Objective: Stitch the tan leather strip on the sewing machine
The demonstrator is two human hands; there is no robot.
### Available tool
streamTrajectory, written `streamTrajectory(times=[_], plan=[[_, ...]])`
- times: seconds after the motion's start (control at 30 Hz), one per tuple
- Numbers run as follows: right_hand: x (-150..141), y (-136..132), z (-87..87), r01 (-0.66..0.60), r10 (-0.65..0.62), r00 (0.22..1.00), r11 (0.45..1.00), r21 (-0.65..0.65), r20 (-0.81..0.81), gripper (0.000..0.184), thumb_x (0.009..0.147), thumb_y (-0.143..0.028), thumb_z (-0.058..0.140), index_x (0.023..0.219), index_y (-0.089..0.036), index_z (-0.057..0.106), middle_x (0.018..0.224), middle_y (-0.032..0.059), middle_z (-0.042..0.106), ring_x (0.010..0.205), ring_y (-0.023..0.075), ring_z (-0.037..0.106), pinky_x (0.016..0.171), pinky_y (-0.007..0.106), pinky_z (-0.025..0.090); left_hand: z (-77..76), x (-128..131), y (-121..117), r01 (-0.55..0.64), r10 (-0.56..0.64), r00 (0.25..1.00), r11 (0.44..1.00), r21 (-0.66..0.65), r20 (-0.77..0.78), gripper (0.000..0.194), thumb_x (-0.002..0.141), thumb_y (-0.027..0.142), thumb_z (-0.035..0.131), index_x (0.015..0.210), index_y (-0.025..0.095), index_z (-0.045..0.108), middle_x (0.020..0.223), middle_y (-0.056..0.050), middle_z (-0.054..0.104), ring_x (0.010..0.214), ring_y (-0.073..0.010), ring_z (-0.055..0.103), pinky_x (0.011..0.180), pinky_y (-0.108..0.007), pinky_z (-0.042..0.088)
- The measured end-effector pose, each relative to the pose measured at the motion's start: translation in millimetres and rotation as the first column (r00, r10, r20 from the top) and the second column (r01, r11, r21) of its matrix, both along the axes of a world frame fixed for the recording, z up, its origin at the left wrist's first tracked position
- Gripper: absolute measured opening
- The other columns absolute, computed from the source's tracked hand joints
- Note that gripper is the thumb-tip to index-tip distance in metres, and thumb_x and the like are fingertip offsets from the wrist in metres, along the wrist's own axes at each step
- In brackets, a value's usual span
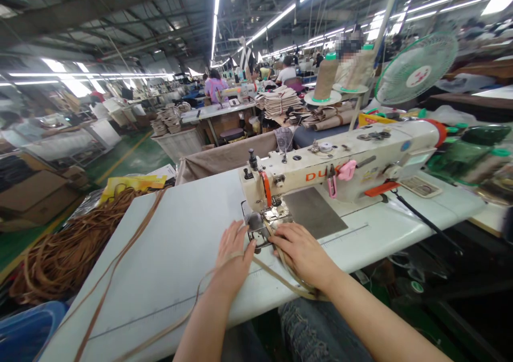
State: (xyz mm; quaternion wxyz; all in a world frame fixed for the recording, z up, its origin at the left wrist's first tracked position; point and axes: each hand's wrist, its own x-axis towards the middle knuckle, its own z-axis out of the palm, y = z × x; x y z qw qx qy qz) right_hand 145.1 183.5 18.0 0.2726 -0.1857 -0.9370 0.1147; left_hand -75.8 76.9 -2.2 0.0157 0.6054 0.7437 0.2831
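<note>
A white sewing machine (340, 154) stands on a pale table, its presser foot area (276, 210) directly ahead of my hands. My right hand (300, 250) is closed on a narrow tan strap (280, 276), fingertips close in front of the foot. My left hand (234, 252) lies on the table left of the foot, fingers stretched out and thumb apart. The strap crosses the gap between its thumb and forefinger, then trails toward the table's front left. Under my right palm the strap bends in a loop; part of it is hidden there.
Brown straps (80, 244) lie heaped left of the table, and a few hang over its left edge. A blue tub (30, 327) is at lower left. Thread cones (326, 79) and a green fan (417, 68) stand behind the machine. Pink clips (347, 170) hang on its arm.
</note>
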Motion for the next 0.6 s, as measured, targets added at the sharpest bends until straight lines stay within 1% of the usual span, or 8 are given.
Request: streamTrajectory(times=[0.07,0.13,0.23,0.3,0.37,0.47,0.57,0.6], plan=[[1,1,-1.7,-0.019,0.018,0.999,1.0,-0.018,-0.034,0.028,0.1,-0.03,0.068,0.127,-0.024,0.071,0.116,0.0078,0.072,0.124,0.0281,0.061,0.108,0.048,0.049,6.2,-3,-13,-0.012,0.004,0.978,0.999,0.038,0.207,0.04,0.106,0.043,0.045,0.133,0.02,0.064,0.154,-0.012,0.055,0.149,-0.0277,0.043,0.128,-0.053,0.034],[2,4,-4.6,-0.044,0.041,0.996,0.998,-0.035,-0.077,0.028,0.099,-0.026,0.07,0.127,-0.024,0.071,0.111,0.0065,0.073,0.119,0.0272,0.063,0.104,0.046,0.05,13.4,1,-31,0.015,-0.045,0.898,0.997,0.072,0.438,0.038,0.105,0.046,0.047,0.125,0.022,0.069,0.146,-0.011,0.06,0.143,-0.0274,0.049,0.126,-0.051,0.036],[2,9,-7.8,-0.067,0.057,0.988,0.996,-0.065,-0.142,0.025,0.101,-0.025,0.067,0.125,-0.024,0.073,0.114,0.0062,0.075,0.115,0.0262,0.065,0.101,0.046,0.05,24.3,20,-62,0.073,-0.113,0.628,0.994,0.086,0.77,0.037,0.105,0.049,0.05,0.114,0.022,0.073,0.133,-0.011,0.068,0.133,-0.0274,0.057,0.118,-0.045,0.042],[2,10,-8.0,-0.079,0.057,0.984,0.989,-0.124,-0.167,0.023,0.104,-0.026,0.061,0.122,-0.025,0.074,0.116,0.0059,0.076,0.112,0.0258,0.067,0.101,0.046,0.049,29.4,36,-81,0.161,-0.132,0.426,0.985,0.068,0.895,0.037,0.105,0.048,0.051,0.11,0.021,0.076,0.121,-0.011,0.072,0.122,-0.0272,0.063,0.11,-0.041,0.047],[3,8,-6.8,-0.115,0.066,0.981,0.955,-0.274,-0.183,0.026,0.106,-0.027,0.054,0.121,-0.025,0.075,0.115,0.0055,0.077,0.11,0.0241,0.069,0.1,0.043,0.05,28.7,51,-96,0.302,-0.132,0.321,0.953,0.03,0.938,0.037,0.103,0.048,0.056,0.107,0.019,0.079,0.112,-0.011,0.075,0.112,-0.0272,0.067,0.103,-0.039,0.049],[7,-5,-4.8,-0.131,0.006,0.98,0.77,-0.625,-0.198,0.033,0.105,-0.034,0.049,0.126,-0.023,0.072,0.108,0.0063,0.078,0.106,0.0219,0.071,0.099,0.039,0.051,8.0,62,-121,0.444,-0.108,0.291,0.895,-0.034,0.951,0.039,0.098,0.052,0.063,0.104,0.018,0.082,0.11,-0.013,0.077,0.11,-0.0288,0.068,0.103,-0.041,0.048],[19,-21,-1.2,-0.044,-0.135,0.981,0.552,-0.833,-0.141,0.056,0.098,-0.052,0.054,0.141,-0.016,0.06,0.092,0.0062,0.076,0.092,0.0228,0.071,0.087,0.036,0.054,-38.1,65,-156,0.372,-0.012,0.219,0.925,-0.072,0.976,0.045,0.094,0.06,0.067,0.102,0.019,0.083,0.121,-0.015,0.074,0.123,-0.0321,0.064,0.114,-0.046,0.041],[25,-25,1.8,-0.006,-0.158,0.982,0.506,-0.863,-0.099,0.064,0.095,-0.057,0.057,0.142,-0.014,0.058,0.084,0.0048,0.073,0.084,0.0225,0.07,0.081,0.035,0.054,-55.8,65,-170,0.321,0.05,0.141,0.942,-0.094,0.989,0.048,0.089,0.063,0.071,0.103,0.02,0.083,0.127,-0.015,0.072,0.128,-0.033,0.061,0.116,-0.046,0.039]])
